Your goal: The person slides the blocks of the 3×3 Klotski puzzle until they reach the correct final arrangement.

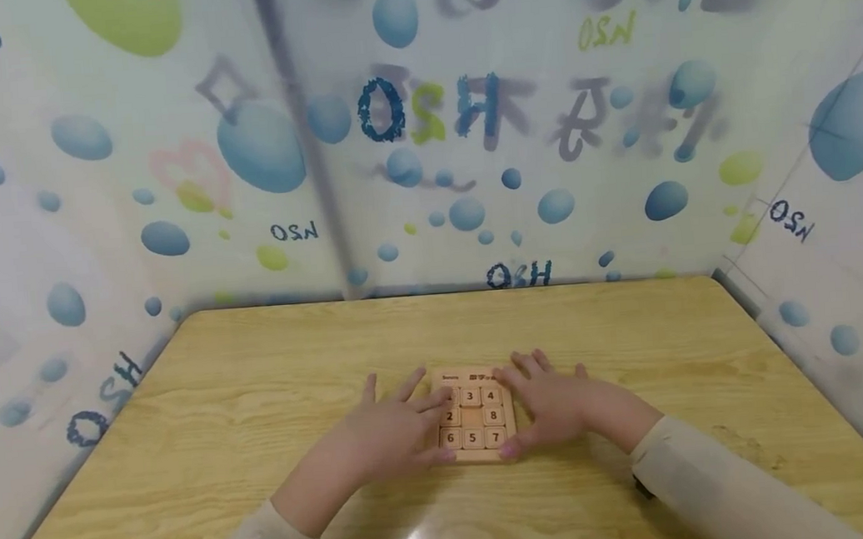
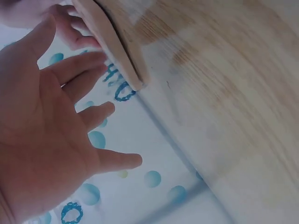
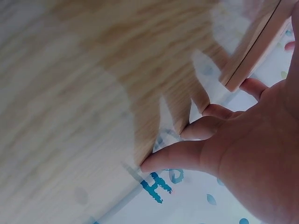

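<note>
While only the head view shows numbered tiles (image 1: 472, 439), wide-spread hands (image 1: 394, 433) (image 1: 556, 399) touch their board (image 1: 478, 457).

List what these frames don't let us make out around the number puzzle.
- Head: top-left tile, partly covered by the left hand.
- Head: dark lettering atop the number puzzle; small, right end covered by the right hand.
- Both wrist views: puzzle's numbers, edge-on; rest of puzzle, cut off by the frame.
</note>
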The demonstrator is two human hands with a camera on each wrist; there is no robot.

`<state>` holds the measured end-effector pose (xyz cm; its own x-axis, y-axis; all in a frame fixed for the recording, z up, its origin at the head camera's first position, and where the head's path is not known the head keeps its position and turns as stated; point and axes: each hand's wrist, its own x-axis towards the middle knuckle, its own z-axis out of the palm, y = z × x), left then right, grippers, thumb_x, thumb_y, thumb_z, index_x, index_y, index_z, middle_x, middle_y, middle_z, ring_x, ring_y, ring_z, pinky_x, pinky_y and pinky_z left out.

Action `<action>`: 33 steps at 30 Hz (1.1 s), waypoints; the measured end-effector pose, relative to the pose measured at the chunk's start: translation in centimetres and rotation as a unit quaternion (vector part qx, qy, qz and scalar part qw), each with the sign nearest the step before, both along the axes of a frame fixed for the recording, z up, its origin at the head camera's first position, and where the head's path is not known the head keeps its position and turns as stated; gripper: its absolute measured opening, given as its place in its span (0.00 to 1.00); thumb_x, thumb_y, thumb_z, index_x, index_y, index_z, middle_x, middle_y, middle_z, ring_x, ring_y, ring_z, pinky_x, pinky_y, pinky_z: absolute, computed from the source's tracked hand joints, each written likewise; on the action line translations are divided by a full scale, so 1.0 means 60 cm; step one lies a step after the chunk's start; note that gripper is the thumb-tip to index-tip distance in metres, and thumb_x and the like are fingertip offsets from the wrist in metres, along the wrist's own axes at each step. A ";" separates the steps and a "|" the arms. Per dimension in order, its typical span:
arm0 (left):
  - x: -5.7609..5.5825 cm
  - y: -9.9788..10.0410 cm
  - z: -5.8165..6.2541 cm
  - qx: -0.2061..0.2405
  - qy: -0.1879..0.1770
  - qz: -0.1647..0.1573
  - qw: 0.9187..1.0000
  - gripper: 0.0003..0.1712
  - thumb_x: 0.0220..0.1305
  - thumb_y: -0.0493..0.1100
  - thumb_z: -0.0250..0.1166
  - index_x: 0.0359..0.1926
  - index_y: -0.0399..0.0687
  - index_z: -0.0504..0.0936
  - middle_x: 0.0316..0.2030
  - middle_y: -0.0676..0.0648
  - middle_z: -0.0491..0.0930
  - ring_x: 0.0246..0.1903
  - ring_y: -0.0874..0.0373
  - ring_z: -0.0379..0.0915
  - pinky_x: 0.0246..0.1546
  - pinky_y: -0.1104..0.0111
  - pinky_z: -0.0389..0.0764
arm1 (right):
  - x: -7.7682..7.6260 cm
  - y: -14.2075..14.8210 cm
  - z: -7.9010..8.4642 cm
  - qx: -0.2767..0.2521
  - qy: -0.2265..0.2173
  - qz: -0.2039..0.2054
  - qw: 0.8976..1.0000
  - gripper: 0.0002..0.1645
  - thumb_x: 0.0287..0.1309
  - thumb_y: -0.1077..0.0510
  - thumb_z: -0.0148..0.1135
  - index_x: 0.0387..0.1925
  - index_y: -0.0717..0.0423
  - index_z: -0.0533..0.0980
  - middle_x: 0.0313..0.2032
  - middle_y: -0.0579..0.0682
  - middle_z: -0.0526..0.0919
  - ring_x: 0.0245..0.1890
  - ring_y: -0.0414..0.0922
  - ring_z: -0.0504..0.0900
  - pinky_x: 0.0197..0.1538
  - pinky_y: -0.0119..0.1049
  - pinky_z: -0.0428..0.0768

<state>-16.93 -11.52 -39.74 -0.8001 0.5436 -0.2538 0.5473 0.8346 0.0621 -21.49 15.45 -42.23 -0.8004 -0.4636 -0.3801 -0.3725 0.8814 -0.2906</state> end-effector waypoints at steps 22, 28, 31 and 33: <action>0.039 0.010 -0.001 0.005 -0.038 0.002 0.999 0.48 0.71 0.79 0.53 0.82 0.60 0.65 0.83 0.57 0.60 0.86 0.45 0.45 0.74 0.22 0.51 | 0.001 -0.007 -0.001 0.001 -0.002 0.003 1.000 0.75 0.45 0.13 0.67 0.86 0.39 0.49 0.87 0.61 0.41 0.85 0.70 0.40 0.67 0.91 0.44; 0.009 0.042 -0.001 0.000 -0.023 -0.020 1.000 0.48 0.73 0.79 0.49 0.83 0.62 0.62 0.84 0.59 0.57 0.87 0.48 0.43 0.76 0.24 0.49 | 0.002 -0.001 -0.002 0.004 0.000 -0.002 1.000 0.74 0.45 0.11 0.65 0.86 0.38 0.51 0.87 0.60 0.42 0.85 0.71 0.41 0.66 0.92 0.46; 0.002 0.043 -0.001 -0.013 -0.026 0.003 1.000 0.46 0.72 0.79 0.50 0.81 0.62 0.66 0.83 0.59 0.59 0.87 0.48 0.43 0.76 0.23 0.47 | 0.002 0.001 -0.003 0.002 0.001 0.001 1.000 0.75 0.45 0.11 0.64 0.86 0.38 0.50 0.87 0.61 0.42 0.85 0.71 0.41 0.66 0.92 0.46; 0.003 0.040 0.003 -0.029 -0.018 0.026 0.999 0.46 0.71 0.80 0.51 0.80 0.62 0.69 0.82 0.59 0.61 0.87 0.47 0.43 0.76 0.23 0.46 | 0.001 0.001 -0.001 0.002 0.004 0.004 1.000 0.75 0.45 0.11 0.64 0.86 0.38 0.50 0.87 0.61 0.42 0.85 0.71 0.41 0.67 0.92 0.45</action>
